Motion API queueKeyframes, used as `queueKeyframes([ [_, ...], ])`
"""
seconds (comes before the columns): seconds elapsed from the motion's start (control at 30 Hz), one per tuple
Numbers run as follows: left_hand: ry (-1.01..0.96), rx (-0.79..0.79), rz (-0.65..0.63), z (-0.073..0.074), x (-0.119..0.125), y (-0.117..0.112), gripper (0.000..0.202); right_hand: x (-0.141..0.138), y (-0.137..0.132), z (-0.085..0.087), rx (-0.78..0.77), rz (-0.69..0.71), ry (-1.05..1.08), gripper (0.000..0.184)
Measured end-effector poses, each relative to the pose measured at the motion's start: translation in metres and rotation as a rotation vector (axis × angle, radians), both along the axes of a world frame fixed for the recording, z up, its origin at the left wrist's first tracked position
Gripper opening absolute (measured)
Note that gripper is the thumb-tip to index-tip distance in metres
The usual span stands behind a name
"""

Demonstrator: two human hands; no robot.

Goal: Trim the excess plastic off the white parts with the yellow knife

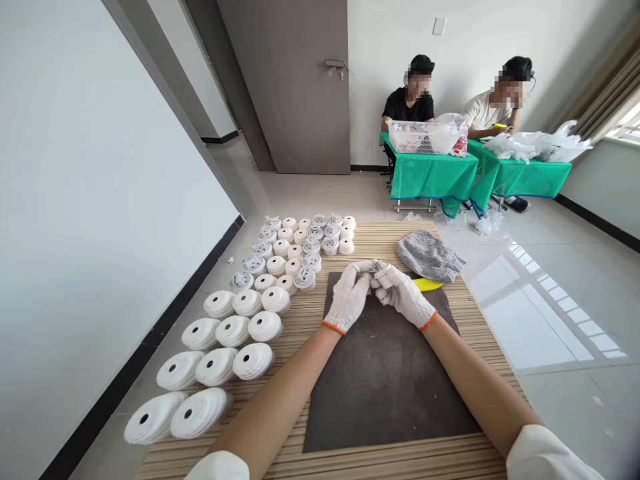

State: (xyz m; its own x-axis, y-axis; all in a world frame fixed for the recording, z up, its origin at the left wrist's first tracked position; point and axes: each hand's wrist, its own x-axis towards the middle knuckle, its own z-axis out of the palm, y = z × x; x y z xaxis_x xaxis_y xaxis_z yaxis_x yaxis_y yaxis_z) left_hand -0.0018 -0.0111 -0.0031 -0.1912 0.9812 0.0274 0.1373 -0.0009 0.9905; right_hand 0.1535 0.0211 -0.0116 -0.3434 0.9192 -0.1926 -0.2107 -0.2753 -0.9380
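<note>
Both my hands wear white knit gloves with orange cuffs and meet above the far part of a dark mat (385, 387). My left hand (349, 297) has its fingers curled round one side of a small white-and-grey plastic part (383, 272). From the other side, my right hand (404, 297) grips the same part; its exact kind is hard to make out, as the gloves cover much of it. Beside my right hand lies a yellow object (426, 285), partly hidden. A crumpled grey cloth (430, 255) rests just beyond it.
Rows of white round plastic housings (215, 367) with dark centre holes stand on the left of the striped tabletop (370, 460). Several grey-faced round units (305, 279) sit among the farther ones. Beyond, two people sit at green-covered tables (433, 177) with a white basket (423, 138) and plastic bags.
</note>
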Motion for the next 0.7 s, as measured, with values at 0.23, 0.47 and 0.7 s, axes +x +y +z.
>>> queueKeyframes([
  [0.23, -0.076, 0.070, -0.021, -0.006, 0.000, 0.001, 0.029, -0.001, -0.001, 0.005, 0.013, 0.026, -0.026, 0.034],
  [0.47, -0.105, 0.160, -0.069, -0.003, 0.000, 0.000, 0.033, 0.000, -0.005, 0.012, 0.065, 0.044, -0.054, 0.039],
  [0.7, -0.066, 0.111, -0.078, -0.011, -0.001, 0.005, 0.032, 0.001, -0.010, 0.011, 0.099, 0.050, -0.080, 0.040],
])
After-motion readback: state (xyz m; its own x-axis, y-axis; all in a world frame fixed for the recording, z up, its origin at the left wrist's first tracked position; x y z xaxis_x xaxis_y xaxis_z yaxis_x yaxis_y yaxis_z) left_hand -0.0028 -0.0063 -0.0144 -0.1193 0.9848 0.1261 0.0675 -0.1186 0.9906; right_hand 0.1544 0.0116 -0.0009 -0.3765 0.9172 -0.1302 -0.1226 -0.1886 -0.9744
